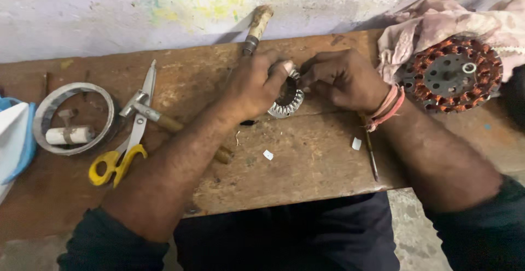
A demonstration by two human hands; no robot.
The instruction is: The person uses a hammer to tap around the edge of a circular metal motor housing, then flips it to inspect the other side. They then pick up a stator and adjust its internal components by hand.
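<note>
Toothed silver metal stator ring (287, 100), pinched by left hand (252, 85) and right hand (342, 78) fingers, may slip off worn wooden table (306, 161).

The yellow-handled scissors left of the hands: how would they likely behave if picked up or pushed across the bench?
The yellow-handled scissors look rigid, with long metal blades, so they would probably lift as one stiff piece. They lie flat on the wooden bench, so a push would likely slide them, not roll them. A small hammer lies across the blades and would probably shift with them.
</note>
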